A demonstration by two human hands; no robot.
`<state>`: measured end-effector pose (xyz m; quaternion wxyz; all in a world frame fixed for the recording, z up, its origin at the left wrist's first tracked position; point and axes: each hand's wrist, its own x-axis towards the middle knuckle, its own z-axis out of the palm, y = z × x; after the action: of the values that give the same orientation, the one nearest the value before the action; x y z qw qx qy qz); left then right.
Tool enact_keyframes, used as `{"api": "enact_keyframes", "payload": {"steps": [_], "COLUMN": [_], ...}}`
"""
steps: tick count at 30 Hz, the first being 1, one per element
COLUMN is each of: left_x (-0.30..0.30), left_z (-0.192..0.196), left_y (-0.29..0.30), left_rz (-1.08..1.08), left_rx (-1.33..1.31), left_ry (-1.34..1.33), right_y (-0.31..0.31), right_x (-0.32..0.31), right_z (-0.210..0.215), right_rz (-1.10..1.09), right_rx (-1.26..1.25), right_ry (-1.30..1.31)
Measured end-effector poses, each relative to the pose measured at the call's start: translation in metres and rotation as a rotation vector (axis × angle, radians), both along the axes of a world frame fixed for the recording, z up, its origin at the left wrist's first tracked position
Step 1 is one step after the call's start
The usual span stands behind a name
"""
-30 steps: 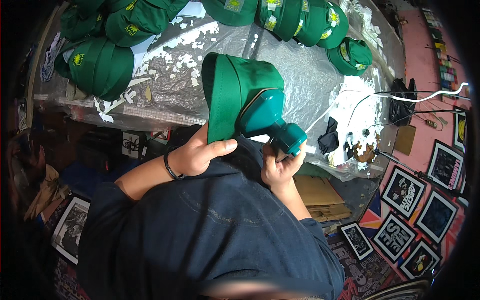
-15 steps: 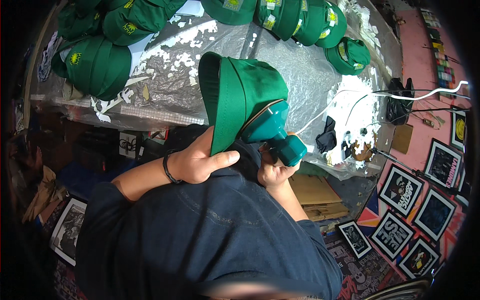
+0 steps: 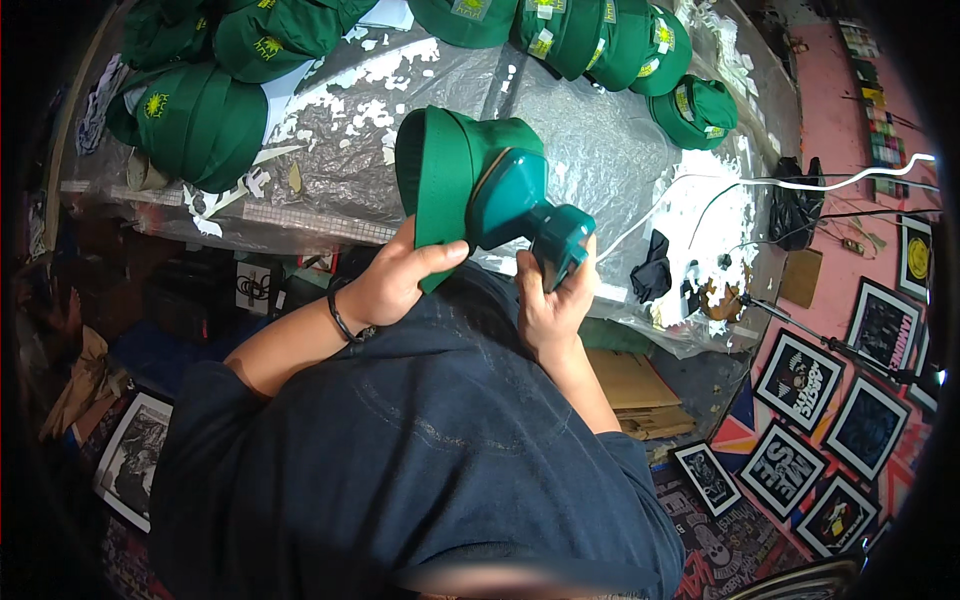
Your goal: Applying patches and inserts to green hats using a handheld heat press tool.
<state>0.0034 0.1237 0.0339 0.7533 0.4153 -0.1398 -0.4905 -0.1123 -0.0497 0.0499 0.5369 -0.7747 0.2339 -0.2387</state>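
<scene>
Hat [image 3: 450, 180]: I saw it held up before the torso, overlapping the near side of the table [image 3: 600, 150] in my view, brim to the left and crown to the right.
Left hand [image 3: 395, 280]: narrow on the brim, thumb pressed on the side I could see; I could not tell how the fingers lay behind it.
Right hand [image 3: 552, 315]: curled round the handle of the teal tool, thumb on one side and fingers on the other.
Tool [image 3: 510, 205]: its broad head sat against the crown, apparently touching; the working face was hidden from me.
Shift: over the last half second hat, tool and both hands had risen in my view, away from the belly, and the crown showed less of its top.
Contact: the head had stayed against the crown throughout, so I judged that the pair had been turned together, not parted.
Meaning: I read it as a change of angle within the same step, with neither hold given up.
Other hats: piles stood at the far left [image 3: 200, 125] and far middle [image 3: 565, 40], and a smaller group [image 3: 700, 113] to the right, all unmoved and well apart from the hands.
Scraps [image 3: 715, 235]: white bits lay on the right of the table, beside a black cloth [image 3: 652, 268].
</scene>
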Motion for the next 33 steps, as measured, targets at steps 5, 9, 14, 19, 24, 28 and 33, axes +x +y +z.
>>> {"api": "enact_keyframes", "payload": {"steps": [5, 9, 14, 19, 24, 28, 33], "left_x": [-0.002, -0.009, -0.008, -0.012, -0.011, -0.015, -0.015], "left_z": [-0.003, -0.013, 0.0, 0.0, 0.002, -0.004, -0.011], "left_y": [0.0, 0.004, 0.002, -0.002, -0.006, -0.012, -0.022], "left_rz": [0.092, 0.153, 0.172, 0.181, 0.174, 0.205, 0.198], "left_rx": [-0.039, 0.001, -0.043, -0.066, -0.034, 0.012, -0.058], "left_ry": [0.054, -0.065, 0.0, 0.127, 0.043, -0.03, 0.106], "right_y": [0.0, 0.001, 0.0, -0.002, -0.009, -0.014, -0.025], "right_x": [0.01, 0.011, 0.013, 0.011, 0.015, 0.015, 0.013], "right_z": [0.011, 0.015, 0.014, 0.017, 0.019, 0.019, 0.013], "right_rz": [0.062, 0.075, 0.111, 0.117, 0.137, 0.149, 0.162], "right_rx": [-0.021, -0.034, -0.064, -0.023, -0.075, -0.082, -0.057], "right_ry": [0.066, 0.065, 0.015, 0.028, 0.001, 0.006, 0.068]}}
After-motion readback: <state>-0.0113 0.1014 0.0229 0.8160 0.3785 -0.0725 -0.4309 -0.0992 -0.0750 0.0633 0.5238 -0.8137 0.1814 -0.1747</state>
